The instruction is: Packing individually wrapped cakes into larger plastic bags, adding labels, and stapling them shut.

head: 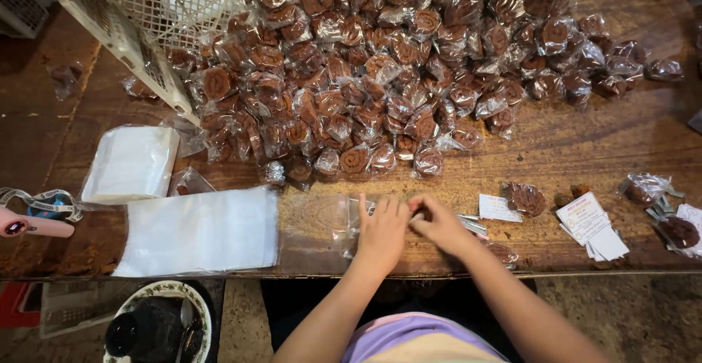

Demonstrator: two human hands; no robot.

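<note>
Lying at far left: one pink tool [33, 225]; two stacks of clear bags [197, 233]; one white basket [124, 27] spilling wrapped brown rolls [380, 70], too many for counting; left hand [382, 233] pressing flat on one clear bag [347, 224] at the table edge; right hand [439, 222] pinching its mouth, best kept wide; white labels [589, 224] lying beside.

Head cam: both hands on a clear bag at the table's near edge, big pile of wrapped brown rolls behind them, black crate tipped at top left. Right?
Nearly. In the head view the tipped crate is white, not black. Both hands, left and right, are on the clear bag at the near edge, the pile of wrapped brown rolls behind.
</note>
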